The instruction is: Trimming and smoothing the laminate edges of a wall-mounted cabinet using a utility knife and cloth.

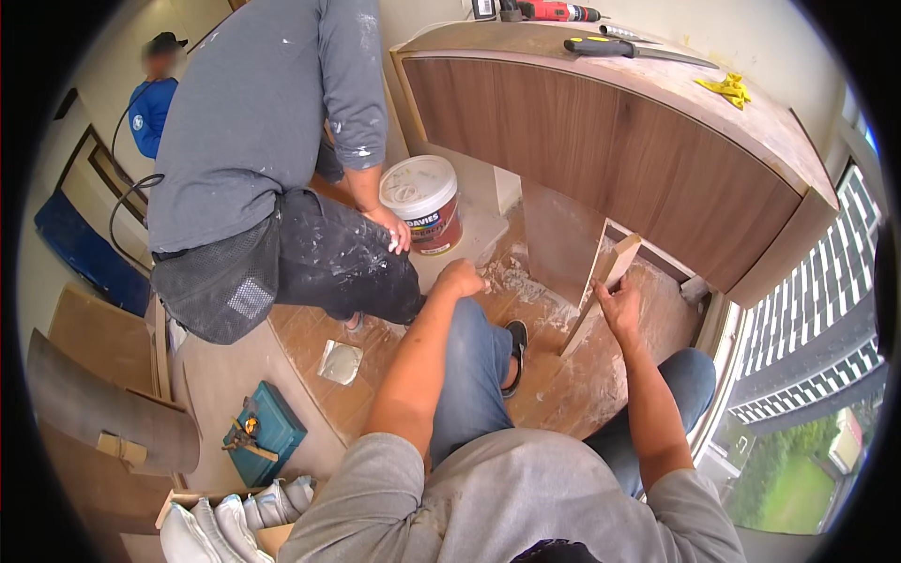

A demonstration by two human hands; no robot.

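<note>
Under the wood-fronted cabinet (601,131), near its right end, a pale strip of wood (587,324) stands at a tilt, with its top close to the cabinet's bottom edge and its low end down by the floor (554,385). The right hand (618,308) has it pinched between thumb and fingers, up near the top. The left hand (460,279) is curled up just past the left knee, well apart from the strip; can't tell if anything's tucked inside it. A flat, dull board (560,236) stands upright just left of the strip, and the floor around there is pretty messy with pale dust and crumbs.

Left of that board there's a lidded bucket (419,197), white on top and reddish lower down, with a co-worker (267,122) in a grey top bent right beside it. Up on the cabinet top you've got a red and black drill (560,11), a saw (648,53) with a dark handle, and a crumpled yellow cloth or glove (727,90). Off to the lower left sits a teal case (267,436) with a few small tools on it, and a box of pale bags (230,524) just below.
</note>
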